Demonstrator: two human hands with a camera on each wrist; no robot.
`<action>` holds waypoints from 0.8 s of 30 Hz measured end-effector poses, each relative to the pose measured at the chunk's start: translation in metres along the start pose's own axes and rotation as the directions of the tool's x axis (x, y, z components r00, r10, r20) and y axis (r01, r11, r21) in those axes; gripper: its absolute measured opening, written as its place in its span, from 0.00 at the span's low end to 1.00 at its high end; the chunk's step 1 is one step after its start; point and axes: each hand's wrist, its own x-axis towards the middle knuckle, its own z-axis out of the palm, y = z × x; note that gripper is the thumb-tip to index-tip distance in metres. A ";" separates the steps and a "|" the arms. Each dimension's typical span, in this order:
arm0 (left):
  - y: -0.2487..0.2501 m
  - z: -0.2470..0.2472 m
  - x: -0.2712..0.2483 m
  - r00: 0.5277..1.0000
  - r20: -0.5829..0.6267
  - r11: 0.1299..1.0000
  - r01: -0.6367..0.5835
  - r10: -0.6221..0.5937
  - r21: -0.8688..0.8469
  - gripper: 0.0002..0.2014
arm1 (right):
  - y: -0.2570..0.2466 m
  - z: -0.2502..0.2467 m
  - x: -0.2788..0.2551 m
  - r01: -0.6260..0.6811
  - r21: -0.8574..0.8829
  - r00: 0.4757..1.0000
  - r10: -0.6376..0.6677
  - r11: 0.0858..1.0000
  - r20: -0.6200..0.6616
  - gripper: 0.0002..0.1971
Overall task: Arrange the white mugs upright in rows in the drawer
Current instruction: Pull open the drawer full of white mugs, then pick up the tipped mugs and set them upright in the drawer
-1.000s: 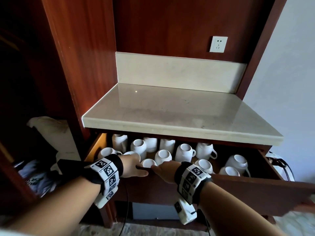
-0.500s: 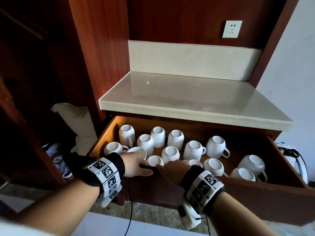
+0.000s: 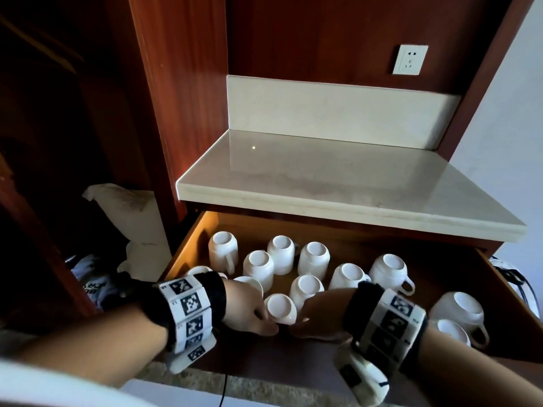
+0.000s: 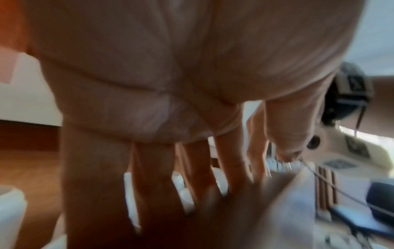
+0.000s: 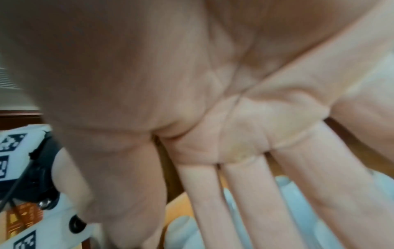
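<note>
Several white mugs stand in loose rows in the open wooden drawer (image 3: pixel 191 245), round ends up; I cannot tell whether rims or bases show. Two mugs at the right (image 3: pixel 458 312) lean on their sides. My left hand (image 3: pixel 252 311) and right hand (image 3: pixel 318 314) sit at the drawer's front, either side of the front mug (image 3: pixel 279 308). The left fingers touch its left side; the right hand lies just right of it. In the left wrist view the left hand (image 4: pixel 192 160) has straight fingers over white china. In the right wrist view the right hand (image 5: pixel 234 176) is spread flat above mugs.
A pale stone countertop (image 3: pixel 338 183) overhangs the back of the drawer, under a red-brown wall with a socket (image 3: pixel 410 59). White cloth (image 3: pixel 129 212) lies in the dark recess to the left. Bare drawer floor shows at the back right.
The drawer has come further out from under the countertop, showing more mugs. Both hands have left the drawer's front edge and moved in beside the front mug.
</note>
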 end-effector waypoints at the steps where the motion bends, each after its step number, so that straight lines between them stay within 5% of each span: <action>1: -0.013 -0.010 -0.002 0.999 0.036 0.996 -0.029 0.032 -0.088 0.26 | -0.001 -0.019 -0.001 -0.007 0.013 1.000 0.007 1.000 0.001 0.24; 4: -0.064 -0.046 -0.011 0.999 -0.024 0.939 -0.043 0.037 -0.341 0.22 | -0.005 -0.074 0.004 0.056 -0.013 0.989 -0.057 0.998 -0.138 0.21; 8: -0.139 -0.071 -0.018 0.969 -0.223 0.970 0.055 -0.109 -0.235 0.23 | -0.032 -0.119 0.053 0.113 -0.041 0.955 -0.119 0.993 -0.271 0.20; 11: -0.184 -0.068 -0.016 0.957 -0.242 0.957 0.091 -0.161 -0.277 0.23 | -0.066 -0.125 0.110 0.140 -0.114 0.946 -0.167 0.984 -0.277 0.23; 18: -0.240 -0.038 -0.009 0.936 -0.310 0.947 0.066 -0.168 -0.313 0.21 | -0.126 -0.091 0.195 0.081 -0.224 0.990 -0.105 0.971 -0.096 0.36; 24: -0.254 -0.020 -0.003 0.921 -0.360 0.937 0.017 -0.150 -0.348 0.18 | -0.145 -0.096 0.210 0.099 -0.218 0.994 -0.088 0.971 0.061 0.31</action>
